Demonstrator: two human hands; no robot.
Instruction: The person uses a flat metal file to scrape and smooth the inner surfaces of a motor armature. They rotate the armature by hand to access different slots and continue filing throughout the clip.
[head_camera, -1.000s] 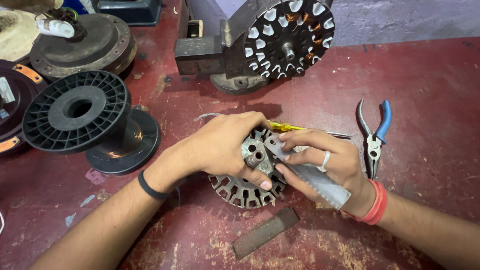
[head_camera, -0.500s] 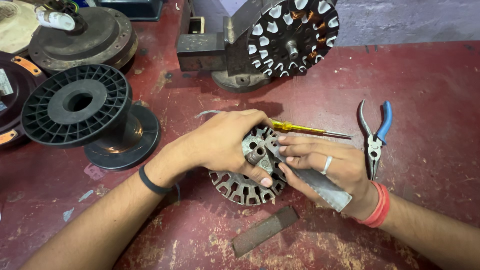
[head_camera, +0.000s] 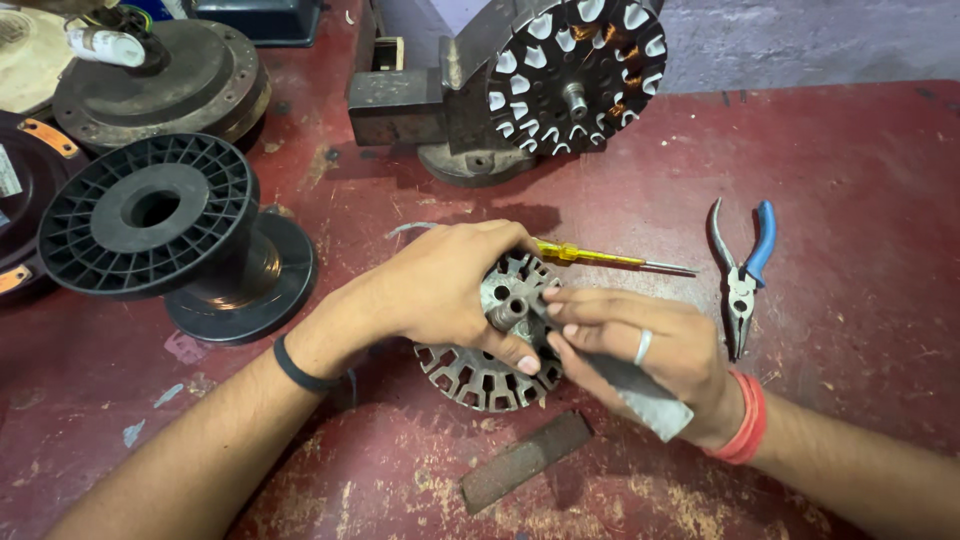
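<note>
A round slotted metal stator core (head_camera: 478, 372) lies flat on the red worktable (head_camera: 860, 200). My left hand (head_camera: 440, 285) rests over its top and grips it, thumb on the near rim. My right hand (head_camera: 640, 345), with a ring on one finger, holds a flat grey metal strip (head_camera: 650, 400) whose tip points at the core's hub (head_camera: 508, 310).
A yellow-handled screwdriver (head_camera: 600, 258) lies just behind the hands, blue-handled pliers (head_camera: 745, 270) to the right. A dark flat bar (head_camera: 525, 462) lies in front. A black plastic spool (head_camera: 175, 235) stands left. A second stator (head_camera: 575, 75) is clamped in a vise at the back.
The hands stay on the core; the view has shifted slightly and my right hand's fingers have edged closer to the hub.
</note>
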